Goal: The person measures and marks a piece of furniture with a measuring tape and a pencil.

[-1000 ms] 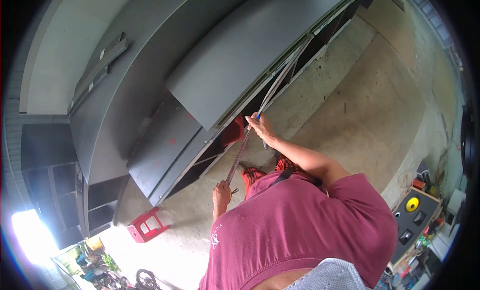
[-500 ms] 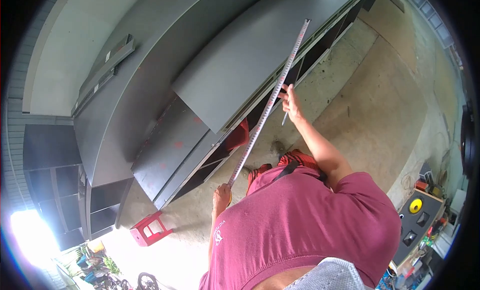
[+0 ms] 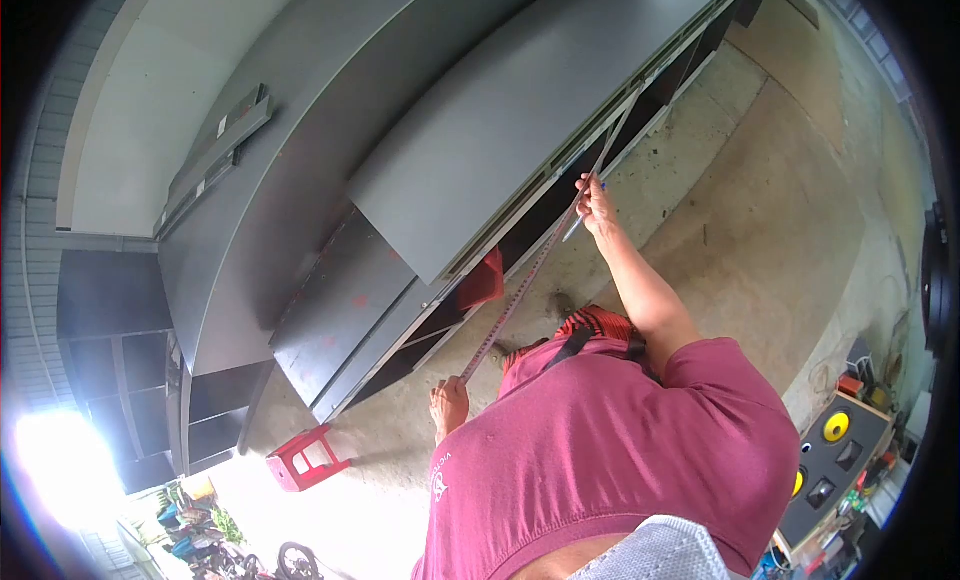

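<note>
A long tape measure blade (image 3: 518, 298) stretches diagonally from my left hand up past my right hand, its upper part turned edge-on beside the panel edge. My left hand (image 3: 449, 406) is closed around the tape's lower end; its case is hidden. My right hand (image 3: 596, 206) pinches the blade farther up and also holds a slim pen (image 3: 573, 228) pointing down. Just beyond the blade lies a large grey panel (image 3: 480, 130) on a dark frame structure, with a red object (image 3: 483, 280) inside the opening beneath it.
A red stool (image 3: 306, 460) stands on the floor at lower left. Large curved grey panels (image 3: 270, 180) rise at left, carrying metal strips (image 3: 215, 155). A speaker cabinet (image 3: 835, 460) with yellow cones stands at right, near scattered items.
The blade has turned, and its far end has dropped toward the panel's edge. My right hand has moved slightly right and down, its fingers now closed on the blade.
</note>
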{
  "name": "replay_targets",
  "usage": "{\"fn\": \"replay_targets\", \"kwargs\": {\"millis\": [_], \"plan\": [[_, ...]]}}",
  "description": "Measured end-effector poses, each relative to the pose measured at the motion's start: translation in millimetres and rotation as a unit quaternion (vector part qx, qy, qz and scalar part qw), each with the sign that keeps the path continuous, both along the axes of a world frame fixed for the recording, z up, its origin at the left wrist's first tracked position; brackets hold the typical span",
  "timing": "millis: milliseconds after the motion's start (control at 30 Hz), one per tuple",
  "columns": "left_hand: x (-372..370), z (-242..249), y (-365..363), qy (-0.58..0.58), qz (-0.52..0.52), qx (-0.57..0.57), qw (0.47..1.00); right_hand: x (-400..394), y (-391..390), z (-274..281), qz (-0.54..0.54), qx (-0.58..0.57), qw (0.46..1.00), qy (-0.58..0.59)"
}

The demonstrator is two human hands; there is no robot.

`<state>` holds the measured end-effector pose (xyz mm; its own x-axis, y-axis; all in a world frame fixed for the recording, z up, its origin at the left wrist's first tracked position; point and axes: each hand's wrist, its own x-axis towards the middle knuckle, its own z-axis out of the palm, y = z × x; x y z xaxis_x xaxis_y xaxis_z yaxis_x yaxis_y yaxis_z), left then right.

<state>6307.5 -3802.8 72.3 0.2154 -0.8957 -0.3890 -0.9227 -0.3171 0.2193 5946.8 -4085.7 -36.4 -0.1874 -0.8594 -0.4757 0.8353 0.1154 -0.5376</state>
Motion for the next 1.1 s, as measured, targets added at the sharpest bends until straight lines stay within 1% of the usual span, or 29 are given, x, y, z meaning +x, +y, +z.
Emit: {"fn": "replay_targets", "kwargs": {"millis": [33, 133, 267, 333, 433, 500, 533, 567, 600, 633, 667, 767, 800, 867, 900, 967, 1033, 1100], "plan": [[-3, 4, -1, -0.024, -0.004, -0.012, 1.000, 1, -2, -2, 0.003, 0.000, 1.000, -0.002], [-4, 11, 1, -0.033, 0.017, -0.013, 0.999, 5, -8, -5, 0.019, 0.003, 1.000, -0.005], [4, 4, 11, -0.020, 0.027, -0.017, 0.999, 16, -6, -4, 0.042, -0.001, 0.999, -0.010], [5, 2, 16, -0.018, 0.048, -0.010, 0.999, 19, -1, -6, 0.050, -0.009, 0.999, -0.014], [8, 0, 20, -0.040, 0.055, 0.000, 0.998, 24, 4, -13, 0.056, 0.002, 0.998, 0.016], [19, -13, 23, -0.032, 0.037, -0.037, 0.998, 23, 1, -16, 0.085, 0.017, 0.996, 0.025], [20, -11, 20, -0.033, 0.052, -0.039, 0.997, 23, -1, -16, 0.109, 0.005, 0.994, 0.024], [23, -10, 17, -0.034, 0.058, -0.042, 0.997, 21, -5, -22, 0.128, -0.026, 0.991, 0.024], [26, -3, 6, -0.040, 0.066, -0.045, 0.996, 25, -12, -20, 0.132, -0.017, 0.991, 0.032], [30, -2, -1, -0.047, 0.077, -0.056, 0.994, 30, -18, -15, 0.112, 0.035, 0.992, 0.048], [34, 1, -7, -0.047, 0.080, -0.072, 0.993, 29, -26, -22, 0.121, 0.035, 0.991, 0.041], [44, 1, -30, -0.056, 0.061, -0.114, 0.990, 38, -34, -1, 0.112, 0.077, 0.990, 0.034], [47, 4, -41, -0.053, 0.067, -0.115, 0.990, 39, -37, -2, 0.118, 0.076, 0.989, 0.038], [52, 12, -64, -0.071, 0.035, -0.101, 0.992, 38, -48, -11, 0.128, 0.119, 0.984, 0.029], [57, 12, -75, -0.068, 0.038, -0.101, 0.992, 39, -50, -7, 0.130, 0.119, 0.984, 0.033], [66, 13, -94, -0.106, 0.009, -0.126, 0.986, 43, -53, 7, 0.128, 0.100, 0.987, 0.016], [75, 14, -106, -0.103, 0.009, -0.139, 0.985, 41, -56, -2, 0.116, 0.109, 0.987, 0.021], [80, 15, -112, -0.101, 0.002, -0.153, 0.983, 37, -59, -7, 0.131, 0.134, 0.982, 0.015]]}}
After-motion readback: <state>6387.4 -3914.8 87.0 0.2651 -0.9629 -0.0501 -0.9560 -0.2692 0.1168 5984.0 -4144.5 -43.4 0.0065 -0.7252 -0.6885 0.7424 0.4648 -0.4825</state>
